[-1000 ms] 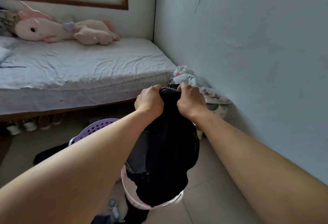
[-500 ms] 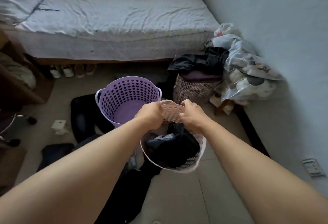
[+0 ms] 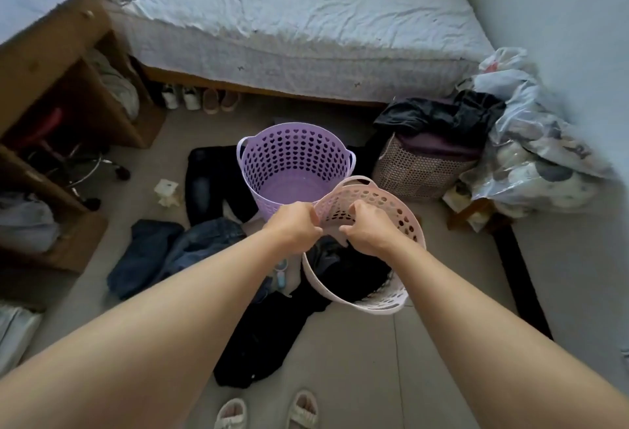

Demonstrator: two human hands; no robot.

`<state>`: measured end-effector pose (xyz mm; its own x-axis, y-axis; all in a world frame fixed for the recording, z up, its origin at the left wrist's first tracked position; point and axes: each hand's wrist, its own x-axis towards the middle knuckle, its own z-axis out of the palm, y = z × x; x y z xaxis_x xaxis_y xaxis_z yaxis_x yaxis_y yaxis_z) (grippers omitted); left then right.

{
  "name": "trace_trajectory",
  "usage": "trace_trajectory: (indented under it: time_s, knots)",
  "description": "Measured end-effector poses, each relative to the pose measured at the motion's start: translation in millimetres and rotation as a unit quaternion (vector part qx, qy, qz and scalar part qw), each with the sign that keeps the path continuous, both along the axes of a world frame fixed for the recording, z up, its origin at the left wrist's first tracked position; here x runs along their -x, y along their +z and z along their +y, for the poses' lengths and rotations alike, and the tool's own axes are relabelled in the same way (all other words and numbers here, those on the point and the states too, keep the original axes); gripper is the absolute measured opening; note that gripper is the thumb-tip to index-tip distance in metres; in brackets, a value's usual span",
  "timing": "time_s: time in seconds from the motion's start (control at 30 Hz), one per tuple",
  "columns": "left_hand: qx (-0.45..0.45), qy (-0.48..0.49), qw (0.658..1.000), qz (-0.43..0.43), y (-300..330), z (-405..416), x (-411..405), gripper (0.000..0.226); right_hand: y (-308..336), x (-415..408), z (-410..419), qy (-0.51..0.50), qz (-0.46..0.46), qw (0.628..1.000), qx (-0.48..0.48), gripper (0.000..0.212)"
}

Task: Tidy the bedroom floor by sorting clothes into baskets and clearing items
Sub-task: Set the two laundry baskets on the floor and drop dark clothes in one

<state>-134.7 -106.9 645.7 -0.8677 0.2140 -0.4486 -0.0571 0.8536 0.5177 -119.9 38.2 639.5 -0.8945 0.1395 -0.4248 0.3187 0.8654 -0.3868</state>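
The dark garment (image 3: pixel 350 268), held up by both hands 1 second ago, now lies inside the pink basket (image 3: pixel 398 221), whose near rim both hands grip and bend inward.

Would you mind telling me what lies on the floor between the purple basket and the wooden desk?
In the head view, dark trousers lie flat beside the purple basket, and a small crumpled white packet sits nearer the wooden desk.

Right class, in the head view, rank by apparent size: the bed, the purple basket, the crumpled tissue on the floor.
1. bed, largest.
2. purple basket.
3. crumpled tissue, smallest.
The bed lies farthest from the camera and is cropped, yet looks far biggest.
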Motion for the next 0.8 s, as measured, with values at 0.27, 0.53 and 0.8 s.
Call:
trace_trajectory:
  time_s: [0.27, 0.53, 0.8]
  knots:
    - [0.000, 0.045, 0.999, -0.012, -17.4, -96.3, -19.6, 0.020, -16.3, -14.8, -85.0, 0.041, -0.006, 0.999, -0.015, 0.039]
    - [-0.022, 0.038, 0.998, -0.039, -58.7, -208.0, -38.8, 0.027, -55.5, -38.6, -200.8, 0.014, -0.030, 0.999, -0.004, 0.040]
    - [0.005, 0.040, 0.995, -0.090, -147.5, -292.9, -68.6, 0.034, -139.8, -78.2, -293.0, -0.004, -0.073, 0.997, 0.040, 0.044]
